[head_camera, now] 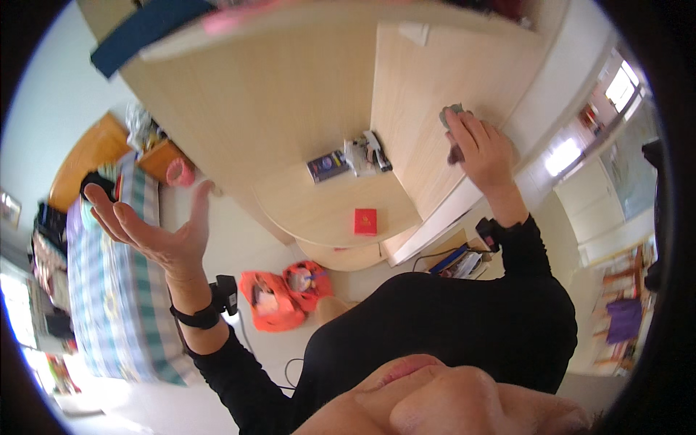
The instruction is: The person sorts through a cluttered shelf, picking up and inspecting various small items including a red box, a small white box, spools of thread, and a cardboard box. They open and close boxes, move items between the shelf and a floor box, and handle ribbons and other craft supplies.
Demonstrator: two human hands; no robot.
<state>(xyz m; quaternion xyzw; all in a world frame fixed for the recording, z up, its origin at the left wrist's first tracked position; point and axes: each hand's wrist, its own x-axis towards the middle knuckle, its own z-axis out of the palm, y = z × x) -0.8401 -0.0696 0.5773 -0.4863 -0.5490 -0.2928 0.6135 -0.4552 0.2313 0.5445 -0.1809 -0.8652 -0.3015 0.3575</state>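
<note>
My right hand (pixel 481 147) presses a crumpled grey and brown cloth (pixel 452 115) against the side panel (pixel 435 70) of a light wood shelf unit. My left hand (pixel 168 236) is raised at the left with fingers apart and nothing in it, away from the unit. Below the panels is a rounded shelf (pixel 304 209). On it lie a dark box (pixel 327 166), a clear plastic bag (pixel 358 156) with contents I cannot make out, a white and black handheld item (pixel 376 149), and a small red box (pixel 365 222) near the curved front edge.
Orange-red bags (pixel 272 302) stand on the floor below the shelf. A bed with a checked cover (pixel 117 283) and a pink basket (pixel 179 173) are at left. A dark blue object (pixel 147 32) juts from the unit's top. An open box (pixel 462 262) holds papers at lower right.
</note>
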